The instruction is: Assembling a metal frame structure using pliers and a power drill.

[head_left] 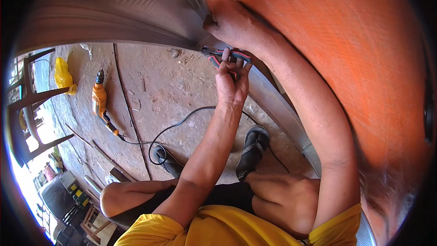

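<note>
Pliers with red and black handles (pixel 245 56) are in my left hand (pixel 233 82), whose fingers curl around the grips, palm up. The handles are spread apart. The pliers' dark jaws lie at the lower corner of a grey metal sheet (pixel 123 13), though I cannot tell whether they bite on its edge. Just above the pliers, my right hand (pixel 230 23) is closed at the sheet's side edge. Its fingertips are partly hidden there. My right forearm runs along a large orange panel (pixel 346 41).
An orange corded drill (pixel 99 100) lies on the stained floor (pixel 168 86), its black cable (pixel 182 120) looping toward my feet. A yellow plastic bag (pixel 63 76) is beside a dark chair (pixel 32 105) at the left. A metal rail (pixel 282 105) runs along the panel's base.
</note>
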Demonstrator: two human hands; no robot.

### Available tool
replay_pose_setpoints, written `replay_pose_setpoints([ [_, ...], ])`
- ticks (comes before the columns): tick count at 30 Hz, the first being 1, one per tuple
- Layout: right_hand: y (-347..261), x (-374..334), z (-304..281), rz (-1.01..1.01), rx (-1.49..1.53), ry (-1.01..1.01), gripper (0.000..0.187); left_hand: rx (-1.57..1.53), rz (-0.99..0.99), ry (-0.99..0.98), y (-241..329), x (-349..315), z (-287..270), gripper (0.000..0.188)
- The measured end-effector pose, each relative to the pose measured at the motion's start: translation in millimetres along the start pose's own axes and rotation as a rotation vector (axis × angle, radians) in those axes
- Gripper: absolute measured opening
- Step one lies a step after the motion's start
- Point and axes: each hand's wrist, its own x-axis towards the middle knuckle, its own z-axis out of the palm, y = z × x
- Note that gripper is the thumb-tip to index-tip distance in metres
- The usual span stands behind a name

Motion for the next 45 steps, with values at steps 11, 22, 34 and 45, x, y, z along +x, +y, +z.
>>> replay_pose_setpoints([
  [11, 16, 4, 8, -0.061, -0.030, 0.025, 0.036, -0.073, 0.028, 0.126, 3, -3, 7, 0.027],
  [22, 13, 1, 1, -0.089, 0.112, 0.034, 0.025, 0.223, -0.131, 0.256, 39, -29, -10, 0.018],
  [34, 13, 4, 8, -0.109, 0.110, 0.062, 0.027, 0.326, -0.162, 0.252, 50, -27, -9, 0.019],
  [45, 12, 6, 16, -0.133, 0.370, 0.046, 0.026, 1.582, -0.086, 0.241, 101, -55, -70, 0.030],
])
